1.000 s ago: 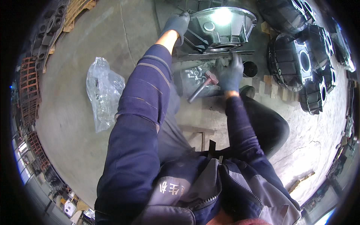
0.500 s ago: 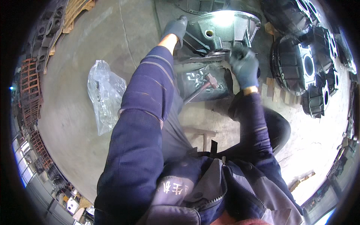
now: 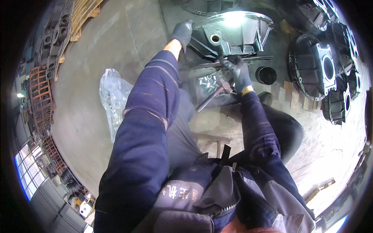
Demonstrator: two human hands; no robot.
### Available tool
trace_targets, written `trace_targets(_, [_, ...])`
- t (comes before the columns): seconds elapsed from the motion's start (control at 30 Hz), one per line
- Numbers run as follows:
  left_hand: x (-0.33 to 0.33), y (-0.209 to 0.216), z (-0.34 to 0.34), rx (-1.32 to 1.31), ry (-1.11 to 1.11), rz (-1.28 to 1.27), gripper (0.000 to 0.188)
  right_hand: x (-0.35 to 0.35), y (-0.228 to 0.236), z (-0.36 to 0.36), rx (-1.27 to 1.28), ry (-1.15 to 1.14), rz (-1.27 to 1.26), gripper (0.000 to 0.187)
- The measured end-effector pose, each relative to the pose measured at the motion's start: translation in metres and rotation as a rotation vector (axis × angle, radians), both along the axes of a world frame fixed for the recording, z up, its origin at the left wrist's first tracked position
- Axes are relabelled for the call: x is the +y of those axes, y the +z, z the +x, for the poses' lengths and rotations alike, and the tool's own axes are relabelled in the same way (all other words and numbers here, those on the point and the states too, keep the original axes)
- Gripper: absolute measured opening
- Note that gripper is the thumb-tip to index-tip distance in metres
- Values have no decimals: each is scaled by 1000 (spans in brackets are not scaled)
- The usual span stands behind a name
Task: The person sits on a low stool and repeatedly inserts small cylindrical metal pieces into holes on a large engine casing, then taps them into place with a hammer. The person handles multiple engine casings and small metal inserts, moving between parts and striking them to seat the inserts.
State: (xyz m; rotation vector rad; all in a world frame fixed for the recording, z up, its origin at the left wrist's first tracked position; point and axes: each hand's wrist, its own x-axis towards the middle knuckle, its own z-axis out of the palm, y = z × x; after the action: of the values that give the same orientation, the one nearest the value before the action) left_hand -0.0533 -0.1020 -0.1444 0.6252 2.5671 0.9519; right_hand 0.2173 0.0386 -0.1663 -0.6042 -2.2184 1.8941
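A dark cast metal housing point(image 3: 237, 37) with a wide rim stands at the far middle, a round hole in its near side. My left hand point(image 3: 181, 34), in a dark glove, is closed round the housing's left edge. At its lower near edge is my gloved right hand point(image 3: 239, 73), fingers bent in; what they hold, if anything, is hidden. Just this side of that hand lies a hammer point(image 3: 217, 92), its head by the wrist. Several small shiny metal sleeves point(image 3: 208, 80) lie beside it on a dark sheet point(image 3: 221, 101).
A round black can-like part point(image 3: 266, 75) stands right of my right hand. Several dark housings point(image 3: 311, 70) sit on wooden slats at the right. A clear plastic bag point(image 3: 113, 97) lies on the floor at left. Orange racks point(image 3: 41, 97) line the far left.
My right hand has moved left and slightly down, along the housing's lower edge, uncovering the black can-like part. My left hand stays on the left edge. The view has shifted slightly.
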Motion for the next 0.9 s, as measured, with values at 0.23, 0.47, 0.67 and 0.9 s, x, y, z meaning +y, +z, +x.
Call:
trace_targets(0.23, [91, 152, 48, 208, 40, -214, 65, 9, 56, -1, 139, -387, -1130, 53])
trace_targets(0.47, [35, 136, 39, 261, 53, 13, 75, 7, 45, -17, 209, -341, -1330, 83])
trace_targets(0.67, [-1, 40, 18, -52, 278, 75, 78, -5, 19, -18, 151, -414, -1119, 39])
trace_targets(0.9, [90, 125, 44, 384, -112, -107, 76, 12, 45, -16, 302, -497, -1289, 64])
